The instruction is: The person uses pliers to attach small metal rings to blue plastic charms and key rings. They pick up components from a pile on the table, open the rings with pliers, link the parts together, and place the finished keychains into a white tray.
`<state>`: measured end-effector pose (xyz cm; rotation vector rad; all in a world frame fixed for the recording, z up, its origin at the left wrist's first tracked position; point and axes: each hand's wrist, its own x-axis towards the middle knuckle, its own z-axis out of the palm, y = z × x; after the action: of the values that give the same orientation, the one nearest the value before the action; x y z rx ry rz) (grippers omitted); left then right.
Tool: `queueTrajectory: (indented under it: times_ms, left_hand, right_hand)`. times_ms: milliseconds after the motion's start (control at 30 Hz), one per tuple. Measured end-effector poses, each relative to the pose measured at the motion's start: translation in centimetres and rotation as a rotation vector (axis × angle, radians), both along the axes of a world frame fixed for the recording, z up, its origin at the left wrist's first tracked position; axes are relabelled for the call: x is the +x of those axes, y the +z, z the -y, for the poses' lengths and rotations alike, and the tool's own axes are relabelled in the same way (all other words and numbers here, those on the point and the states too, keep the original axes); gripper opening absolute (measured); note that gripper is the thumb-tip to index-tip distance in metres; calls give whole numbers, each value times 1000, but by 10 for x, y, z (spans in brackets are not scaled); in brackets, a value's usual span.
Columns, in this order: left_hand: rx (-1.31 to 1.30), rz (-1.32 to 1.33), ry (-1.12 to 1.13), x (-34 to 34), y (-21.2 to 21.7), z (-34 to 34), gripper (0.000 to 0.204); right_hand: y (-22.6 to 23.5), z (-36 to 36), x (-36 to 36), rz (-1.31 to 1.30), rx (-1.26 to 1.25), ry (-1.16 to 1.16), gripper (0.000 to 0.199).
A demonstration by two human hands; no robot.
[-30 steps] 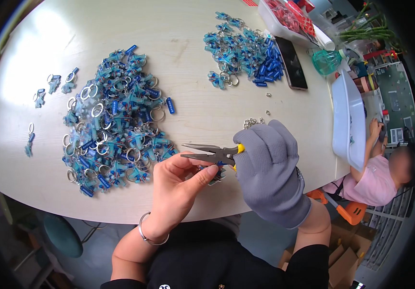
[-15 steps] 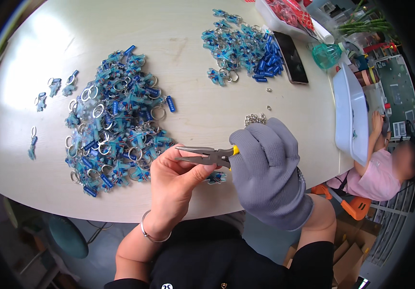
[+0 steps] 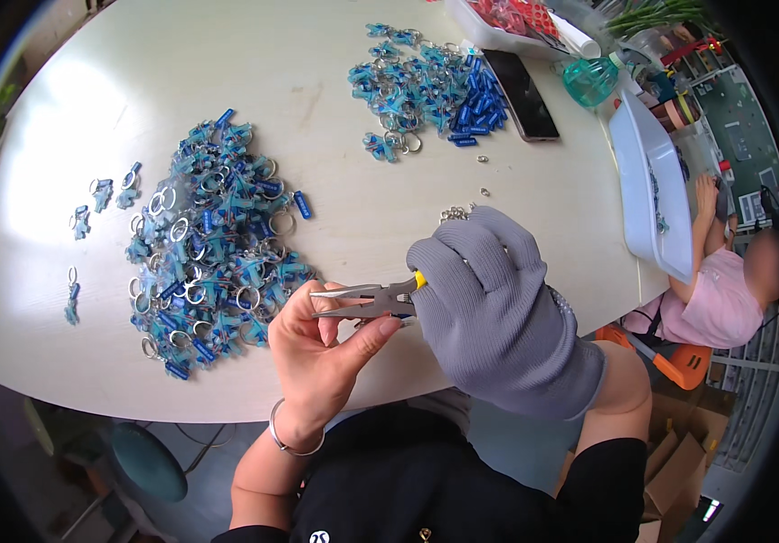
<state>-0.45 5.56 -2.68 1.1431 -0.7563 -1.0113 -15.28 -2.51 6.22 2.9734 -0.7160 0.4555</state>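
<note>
My right hand (image 3: 507, 312), in a grey knitted glove, is wrapped round the yellow-handled needle-nose pliers (image 3: 380, 297). Their jaws point left, slightly parted. My bare left hand (image 3: 324, 351) is closed at the jaws, thumb along their lower side; whatever its fingers pinch is hidden behind the pliers. To the left lies a large heap of blue-teal keychains (image 3: 213, 244) with metal rings and dark blue tags. Beyond my gloved hand sits a little pile of small metal rings (image 3: 454, 214), partly covered by the glove.
At the back are a second keychain pile (image 3: 408, 86), loose blue tags (image 3: 480, 109) and a phone (image 3: 521, 95). A white tub (image 3: 647, 181) stands right, past a green bottle (image 3: 590, 80). Several single keychains (image 3: 102, 195) lie far left. A person in pink (image 3: 711, 299) sits right.
The view has shifted slightly, so the table things sit a little differently. Both hands stay together at the pliers, whose jaws have tilted a little; my left thumb now reaches further along beneath them.
</note>
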Motion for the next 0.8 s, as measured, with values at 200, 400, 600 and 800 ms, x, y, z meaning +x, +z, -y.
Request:
queueTrajectory:
  times_ms: [200,400,600,800]
  left_hand:
    - [-112,212,3,3,-4,0,48]
    - [-114,15,-43,1,4,1,46]
    - [-16,-81,-75,4,-3,3,45]
    - [-17,-181,-106,4,-2,4,42]
  right_hand:
    - [-11,13,-8,69,227,55,23]
    - [-19,23,-14,221,873,-64,16]
    - [-24,19,-11,275,828,-110,15]
    - [-27,18,-11,258,814,-100,14]
